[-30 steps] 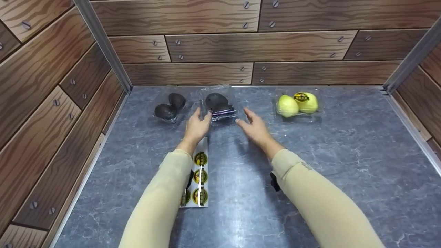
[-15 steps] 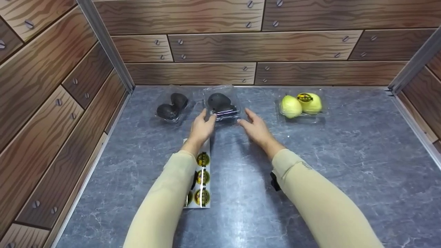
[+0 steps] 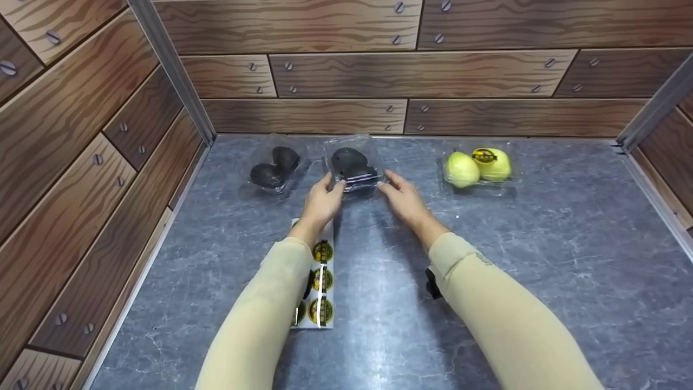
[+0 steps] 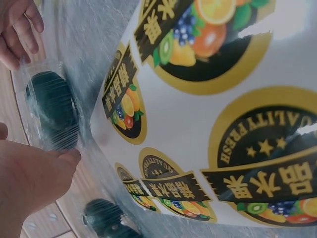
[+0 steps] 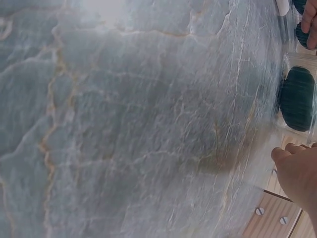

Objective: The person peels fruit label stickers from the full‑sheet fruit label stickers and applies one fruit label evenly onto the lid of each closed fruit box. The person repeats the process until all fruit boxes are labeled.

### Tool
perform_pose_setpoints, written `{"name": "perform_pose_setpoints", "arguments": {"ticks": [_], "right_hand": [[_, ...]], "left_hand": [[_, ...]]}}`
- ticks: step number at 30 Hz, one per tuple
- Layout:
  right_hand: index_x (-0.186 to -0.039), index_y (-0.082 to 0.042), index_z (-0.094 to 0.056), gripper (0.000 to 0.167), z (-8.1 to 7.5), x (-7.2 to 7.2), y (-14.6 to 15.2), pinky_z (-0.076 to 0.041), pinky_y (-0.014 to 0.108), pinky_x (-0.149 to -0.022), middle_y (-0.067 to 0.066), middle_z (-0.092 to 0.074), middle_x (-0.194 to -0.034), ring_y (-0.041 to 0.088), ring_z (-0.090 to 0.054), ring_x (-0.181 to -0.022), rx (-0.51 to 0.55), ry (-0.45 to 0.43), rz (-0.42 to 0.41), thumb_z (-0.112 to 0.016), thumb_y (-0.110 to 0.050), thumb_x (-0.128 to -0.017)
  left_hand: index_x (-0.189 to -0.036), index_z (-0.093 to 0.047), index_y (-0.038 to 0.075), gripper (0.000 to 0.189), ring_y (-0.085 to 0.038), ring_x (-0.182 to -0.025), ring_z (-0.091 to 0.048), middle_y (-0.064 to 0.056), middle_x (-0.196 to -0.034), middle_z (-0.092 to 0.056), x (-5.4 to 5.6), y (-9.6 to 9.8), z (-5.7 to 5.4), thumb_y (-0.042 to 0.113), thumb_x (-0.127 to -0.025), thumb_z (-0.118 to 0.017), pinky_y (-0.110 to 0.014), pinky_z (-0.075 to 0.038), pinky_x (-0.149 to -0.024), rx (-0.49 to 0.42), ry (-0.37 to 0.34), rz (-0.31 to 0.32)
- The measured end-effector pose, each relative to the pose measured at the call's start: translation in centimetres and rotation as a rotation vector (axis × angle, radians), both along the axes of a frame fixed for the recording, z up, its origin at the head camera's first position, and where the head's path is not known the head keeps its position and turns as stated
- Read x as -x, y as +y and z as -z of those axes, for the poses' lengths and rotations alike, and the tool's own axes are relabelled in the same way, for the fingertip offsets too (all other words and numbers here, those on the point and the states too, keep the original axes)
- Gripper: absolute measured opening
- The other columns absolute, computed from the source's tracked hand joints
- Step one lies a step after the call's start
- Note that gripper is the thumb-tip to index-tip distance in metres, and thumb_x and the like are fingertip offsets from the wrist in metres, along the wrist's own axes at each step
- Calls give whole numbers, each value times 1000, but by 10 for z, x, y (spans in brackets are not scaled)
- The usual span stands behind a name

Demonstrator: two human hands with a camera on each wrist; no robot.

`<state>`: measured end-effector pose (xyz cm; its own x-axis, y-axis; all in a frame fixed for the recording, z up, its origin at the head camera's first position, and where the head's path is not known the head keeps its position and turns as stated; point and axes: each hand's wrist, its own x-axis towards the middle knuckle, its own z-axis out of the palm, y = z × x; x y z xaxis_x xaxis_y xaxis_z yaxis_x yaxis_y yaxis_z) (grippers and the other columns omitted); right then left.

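Note:
A clear plastic fruit box holds two dark, avocado-like fruits. My left hand is at its front left corner, the thumb along the box edge; in the left wrist view this hand appears to touch the box. On the other side my right hand has its fingers beside the front right corner. The right wrist view shows that hand close to the box; contact is unclear. Beneath my left forearm lies a sheet of round fruit stickers, partly covered by the sleeve.
Left of the middle box stands another clear box with two dark fruits. To the right, a third box holds two yellow-green pears, with a round sticker on its lid. Wood-patterned walls bound the grey marbled table.
Both hands have closed in on the middle box from its two sides. The whole scene has shifted slightly right in view; the boxes keep their places on the table.

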<state>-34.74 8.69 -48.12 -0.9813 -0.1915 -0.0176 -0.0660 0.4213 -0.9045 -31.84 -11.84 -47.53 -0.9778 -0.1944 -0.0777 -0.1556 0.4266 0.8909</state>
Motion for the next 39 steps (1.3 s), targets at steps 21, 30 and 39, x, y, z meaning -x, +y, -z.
{"name": "perform_pose_setpoints", "arguments": {"ticks": [21,30,39], "right_hand": [[-157,5,-43,55,-6,-24,51,-25,47,-128,23,-41,-164,38,-34,-155,25,-2,-21,-51,-24,-111],[-153,11,-46,51,-7,-32,72,-27,48,-128,27,-43,-161,39,-36,-153,44,-16,-24,-50,-19,-112],[-151,12,-48,49,-6,-41,87,-40,50,-120,30,-50,-155,43,-51,-140,65,-15,-1,-50,-17,-111]], "left_hand": [[-161,-41,2,63,-30,-152,-41,-15,-162,-46,-26,33,-8,36,-109,-53,-37,-31,-126,55,13,133],[-158,-45,1,60,-32,-150,-43,-16,-162,-46,-38,46,-5,34,-108,-54,-40,-33,-125,131,41,192],[-158,-45,-1,62,-34,-149,-45,-18,-162,-45,-57,60,-6,33,-107,-54,-41,-34,-124,210,58,236]]}}
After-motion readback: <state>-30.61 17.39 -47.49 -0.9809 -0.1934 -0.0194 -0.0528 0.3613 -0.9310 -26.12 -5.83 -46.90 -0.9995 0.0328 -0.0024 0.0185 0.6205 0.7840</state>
